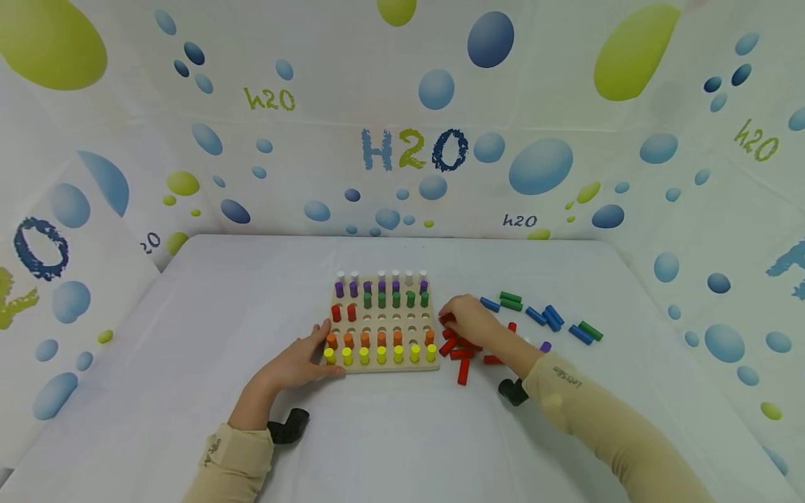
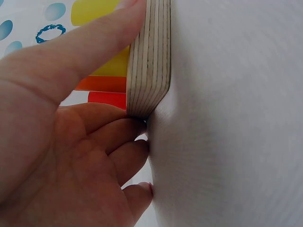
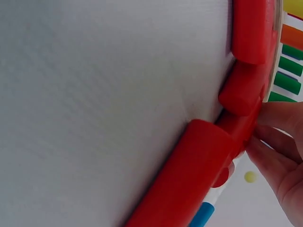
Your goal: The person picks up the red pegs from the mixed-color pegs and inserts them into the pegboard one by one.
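Note:
A wooden pegboard (image 1: pixel 390 369) holds rows of coloured pegs: white, purple, green, red, orange and yellow. Two red pegs (image 1: pixel 344 312) stand at the left of their row, with open holes to their right. My left hand (image 1: pixel 300 362) grips the board's front left corner. In the left wrist view its thumb lies along the layered edge and the fingers bend against the side. Just right of the board, my right hand (image 1: pixel 468 320) pinches a red peg (image 1: pixel 446 318), partly hidden by the fingers. Loose red pegs (image 3: pixel 180 175) lie below that hand in a pile.
Farther right lie several loose blue pegs (image 1: pixel 535 316), some green pegs (image 1: pixel 511 302) and a purple peg (image 1: pixel 545 346) beside the right forearm. A white cloth (image 1: pixel 390 440) covers the table, with a printed backdrop (image 1: pixel 339 161) behind. Dark wrist cameras (image 1: pixel 289 426) sit under both wrists.

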Tool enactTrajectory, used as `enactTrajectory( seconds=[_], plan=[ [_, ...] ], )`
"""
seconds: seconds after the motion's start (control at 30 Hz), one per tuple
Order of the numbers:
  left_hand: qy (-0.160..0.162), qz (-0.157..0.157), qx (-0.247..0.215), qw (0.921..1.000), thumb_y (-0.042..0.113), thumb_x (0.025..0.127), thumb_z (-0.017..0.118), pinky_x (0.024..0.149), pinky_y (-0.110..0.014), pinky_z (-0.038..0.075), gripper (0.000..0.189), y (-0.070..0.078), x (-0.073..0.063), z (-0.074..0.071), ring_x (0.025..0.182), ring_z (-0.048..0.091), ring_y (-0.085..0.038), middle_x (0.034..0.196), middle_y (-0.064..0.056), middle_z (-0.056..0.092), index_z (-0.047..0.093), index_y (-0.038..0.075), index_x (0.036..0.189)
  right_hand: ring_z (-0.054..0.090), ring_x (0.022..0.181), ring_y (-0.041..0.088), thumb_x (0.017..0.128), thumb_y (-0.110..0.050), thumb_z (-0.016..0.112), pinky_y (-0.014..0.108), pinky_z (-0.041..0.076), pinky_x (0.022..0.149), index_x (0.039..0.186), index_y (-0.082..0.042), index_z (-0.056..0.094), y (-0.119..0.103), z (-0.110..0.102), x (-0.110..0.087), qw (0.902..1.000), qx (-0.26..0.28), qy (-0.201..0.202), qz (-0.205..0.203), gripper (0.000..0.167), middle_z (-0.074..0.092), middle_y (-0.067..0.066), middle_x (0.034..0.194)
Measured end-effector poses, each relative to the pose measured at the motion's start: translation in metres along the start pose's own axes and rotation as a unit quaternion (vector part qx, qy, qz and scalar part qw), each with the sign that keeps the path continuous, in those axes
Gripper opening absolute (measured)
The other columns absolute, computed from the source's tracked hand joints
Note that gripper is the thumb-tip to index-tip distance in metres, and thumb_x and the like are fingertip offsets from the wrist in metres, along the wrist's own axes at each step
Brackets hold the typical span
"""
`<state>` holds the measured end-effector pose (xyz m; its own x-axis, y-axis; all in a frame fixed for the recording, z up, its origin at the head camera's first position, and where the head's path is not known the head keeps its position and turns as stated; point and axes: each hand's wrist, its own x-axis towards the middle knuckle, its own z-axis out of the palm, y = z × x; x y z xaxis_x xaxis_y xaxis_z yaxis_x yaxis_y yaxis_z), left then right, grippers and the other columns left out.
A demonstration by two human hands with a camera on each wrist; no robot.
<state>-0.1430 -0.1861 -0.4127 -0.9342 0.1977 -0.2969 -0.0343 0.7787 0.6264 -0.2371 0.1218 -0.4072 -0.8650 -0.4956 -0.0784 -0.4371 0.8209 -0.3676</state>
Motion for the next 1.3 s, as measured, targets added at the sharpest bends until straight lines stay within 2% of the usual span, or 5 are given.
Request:
enactTrajectory(
  seconds=[0.23, 0.7, 0.93, 1.3],
  plan=[
    [0.000, 0.001, 0.001, 1.0000, 0.049, 0.072, 0.071, 0.105, -0.060, 0.008, 0.104, -0.002, 0.001, 0.001, 0.133, 0.009, -0.046, 0.147, -0.027, 0.011, 0.012, 0.004, 0.146, 0.058, 0.090, 0.019, 0.083, -0.008, 0.067, 0.030, 0.051, 0.082, 0.106, -0.008, 0.069, -0.001, 0.003, 0.000, 0.9996, -0.023, -0.006, 0.016, 0.023, 0.065, 0.007, 0.099],
    [0.001, -0.001, 0.003, 1.0000, 0.049, 0.072, 0.071, 0.104, -0.061, 0.009, 0.104, 0.001, -0.001, 0.001, 0.133, 0.010, -0.046, 0.147, -0.027, 0.012, 0.013, 0.005, 0.146, 0.058, 0.087, 0.017, 0.083, -0.009, 0.067, 0.029, 0.052, 0.080, 0.102, -0.010, 0.070, 0.005, 0.007, -0.001, 0.9996, -0.024, 0.014, 0.000, 0.019, 0.065, 0.004, 0.095],
    [0.001, -0.005, 0.004, 1.0000, 0.050, 0.072, 0.071, 0.105, -0.060, 0.008, 0.104, -0.001, 0.002, 0.003, 0.134, 0.010, -0.045, 0.147, -0.026, 0.011, 0.012, 0.006, 0.146, 0.058, 0.089, 0.018, 0.083, -0.008, 0.067, 0.031, 0.051, 0.083, 0.103, -0.009, 0.070, 0.008, 0.004, -0.003, 0.9991, 0.020, 0.037, 0.000, 0.020, 0.066, 0.004, 0.098],
    [0.003, -0.006, 0.005, 1.0000, 0.051, 0.072, 0.070, 0.104, -0.060, 0.008, 0.105, -0.003, 0.001, 0.002, 0.133, 0.010, -0.046, 0.147, -0.026, 0.011, 0.011, 0.006, 0.147, 0.058, 0.094, 0.019, 0.083, -0.011, 0.068, 0.031, 0.052, 0.081, 0.103, -0.009, 0.068, 0.015, 0.000, -0.002, 0.9918, 0.111, 0.053, 0.035, 0.020, 0.065, 0.004, 0.098]
  ],
)
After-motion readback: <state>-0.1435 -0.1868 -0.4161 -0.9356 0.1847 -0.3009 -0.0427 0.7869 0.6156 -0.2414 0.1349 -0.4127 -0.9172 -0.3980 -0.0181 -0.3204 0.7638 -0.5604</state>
